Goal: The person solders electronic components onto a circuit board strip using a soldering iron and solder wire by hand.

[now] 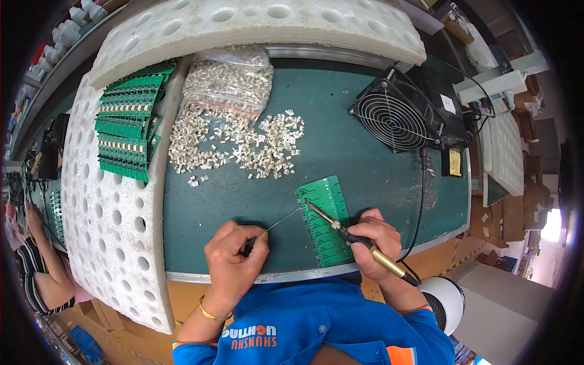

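Observation:
A green circuit board [326,237] with rows of pins along its left edge lies on the dark green mat. My right hand [374,240] grips a soldering iron [387,261] with a gold handle, its tip at the board's upper left part. My left hand [238,252] is closed on a thin solder wire [283,220], which runs to the board near the iron's tip; something dark shows between the fingers. Beyond the board lie loose small white connectors [271,146] and a clear bag [228,82] full of them.
Perforated foam [115,237] at left carries stacked circuit boards [125,146]; another foam slab [255,21] spans the back. A black fan [392,112] with a cable stands back right, beside a yellow sponge [454,163]. A co-worker's arm [45,261] shows at far left.

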The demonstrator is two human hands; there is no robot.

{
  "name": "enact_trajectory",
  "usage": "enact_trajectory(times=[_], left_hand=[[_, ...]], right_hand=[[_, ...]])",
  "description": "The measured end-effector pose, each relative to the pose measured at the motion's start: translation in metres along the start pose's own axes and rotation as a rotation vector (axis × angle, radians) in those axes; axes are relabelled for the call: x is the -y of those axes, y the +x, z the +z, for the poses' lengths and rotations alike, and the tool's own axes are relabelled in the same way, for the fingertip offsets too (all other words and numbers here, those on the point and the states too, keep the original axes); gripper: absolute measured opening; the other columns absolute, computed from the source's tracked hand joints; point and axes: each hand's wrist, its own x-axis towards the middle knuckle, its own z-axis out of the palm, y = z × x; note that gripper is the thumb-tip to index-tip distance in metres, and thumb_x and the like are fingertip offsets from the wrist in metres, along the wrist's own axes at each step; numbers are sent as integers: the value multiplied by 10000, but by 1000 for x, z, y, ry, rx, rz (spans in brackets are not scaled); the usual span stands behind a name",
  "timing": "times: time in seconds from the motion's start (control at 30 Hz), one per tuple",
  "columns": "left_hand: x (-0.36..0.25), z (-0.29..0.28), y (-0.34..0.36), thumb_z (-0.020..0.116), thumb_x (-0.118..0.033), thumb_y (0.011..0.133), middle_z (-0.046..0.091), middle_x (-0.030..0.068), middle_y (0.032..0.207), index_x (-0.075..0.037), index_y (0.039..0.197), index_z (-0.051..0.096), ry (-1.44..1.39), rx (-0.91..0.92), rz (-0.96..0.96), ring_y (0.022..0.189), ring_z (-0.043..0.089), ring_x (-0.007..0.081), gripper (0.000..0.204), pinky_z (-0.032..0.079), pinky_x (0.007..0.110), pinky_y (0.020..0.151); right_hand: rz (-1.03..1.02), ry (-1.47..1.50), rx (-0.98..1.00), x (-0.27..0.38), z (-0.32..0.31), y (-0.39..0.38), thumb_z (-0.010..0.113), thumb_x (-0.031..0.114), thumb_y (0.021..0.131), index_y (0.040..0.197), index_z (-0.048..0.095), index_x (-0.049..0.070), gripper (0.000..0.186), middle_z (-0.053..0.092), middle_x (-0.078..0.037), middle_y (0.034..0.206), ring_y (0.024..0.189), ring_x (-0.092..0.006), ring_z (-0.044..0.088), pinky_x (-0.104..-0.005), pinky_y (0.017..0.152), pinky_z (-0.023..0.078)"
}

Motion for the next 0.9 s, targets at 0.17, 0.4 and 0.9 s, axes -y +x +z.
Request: enact_trajectory(times=[0.17, 0.4, 0.9], left_hand=[[0, -1, 0, 721, -6, 739, 513, 22, 591, -17, 768, 713, 6, 22, -8, 544, 438, 104, 32, 327, 266, 496], [2, -1, -1, 724, -11, 742, 523, 24, 596, -20, 773, 717, 5, 14, 9, 543, 441, 104, 33, 331, 265, 495], [2, 1, 0, 721, 0, 739, 503, 25, 594, -16, 779, 718, -12, 8, 5, 546, 433, 107, 43, 325, 272, 495]], right_hand=[[-9, -5, 1, 1, 0, -1, 708, 100, 783, 977, 643, 11, 223, 621, -77, 678, 560, -214, 569, -370, 662, 465], [-22, -37, 7, 4, 2, -2, 740, 153, 799, 981, 641, 17, 248, 630, -79, 674, 556, -216, 583, -374, 667, 476], [-40, -63, 14, 9, 3, -3, 737, 207, 840, 991, 630, 10, 270, 609, -75, 659, 541, -221, 561, -371, 648, 467]])
